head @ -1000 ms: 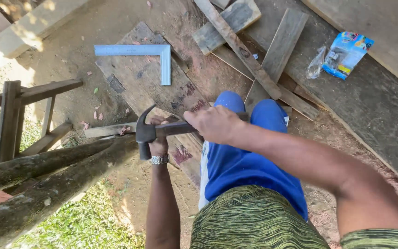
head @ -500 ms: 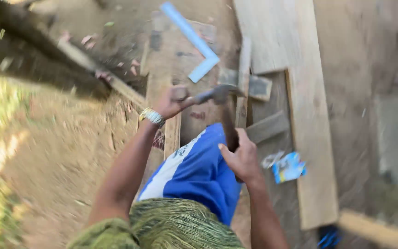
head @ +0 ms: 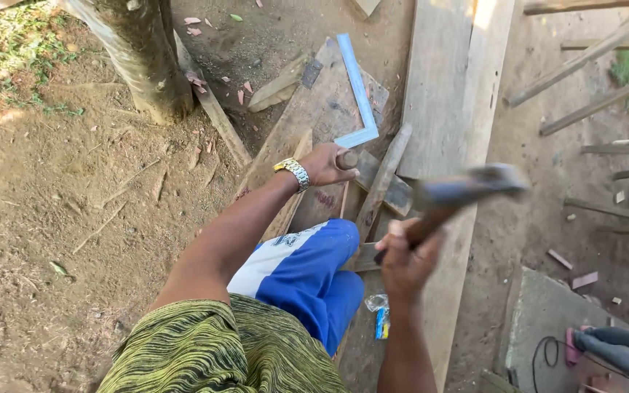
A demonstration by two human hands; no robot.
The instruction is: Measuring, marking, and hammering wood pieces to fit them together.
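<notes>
Hammer [head: 467,188] now raised in right hand [head: 405,258], gripped | left hand [head: 325,164] closed on peg [head: 346,159] beside square [head: 358,94]

Bare dirt ground [head: 67,218] carries wooden planks [head: 445,94], a metal framing square [head: 358,94] on them, and scattered wood chips [head: 198,80].

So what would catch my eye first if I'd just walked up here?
Probably the blurred hammer raised in the right hand, mid-picture over the wide planks. Next, the left hand with its metal wristwatch, gripping a wooden piece just below the pale blue metal square lying on the boards.
</notes>
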